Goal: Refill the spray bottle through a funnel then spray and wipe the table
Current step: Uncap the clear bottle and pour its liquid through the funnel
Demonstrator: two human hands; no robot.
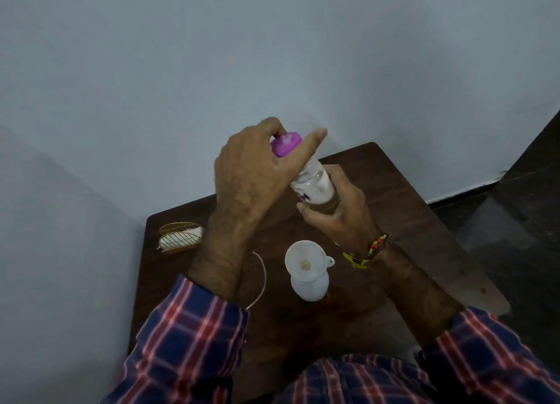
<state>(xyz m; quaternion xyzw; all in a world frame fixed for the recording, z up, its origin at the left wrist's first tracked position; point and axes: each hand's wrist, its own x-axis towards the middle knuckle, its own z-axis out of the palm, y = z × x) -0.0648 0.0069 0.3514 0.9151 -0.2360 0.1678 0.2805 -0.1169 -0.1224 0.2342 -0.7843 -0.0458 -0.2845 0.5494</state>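
Above the dark wooden table (403, 200) I hold a clear bottle (313, 184) tilted, its purple cap (286, 143) pointing up and left. My left hand (251, 176) grips the purple cap from above. My right hand (339, 212) wraps the bottle's lower body. Below them a white funnel (306, 259) sits upright in the neck of a white spray bottle (310, 287) standing on the table. The spray bottle's head is not in view.
A gold wire holder with white contents (180, 237) lies at the table's back left corner. A thin pale tube or cord (263, 278) curves beside my left forearm. Walls close in behind and on the left; dark floor lies to the right.
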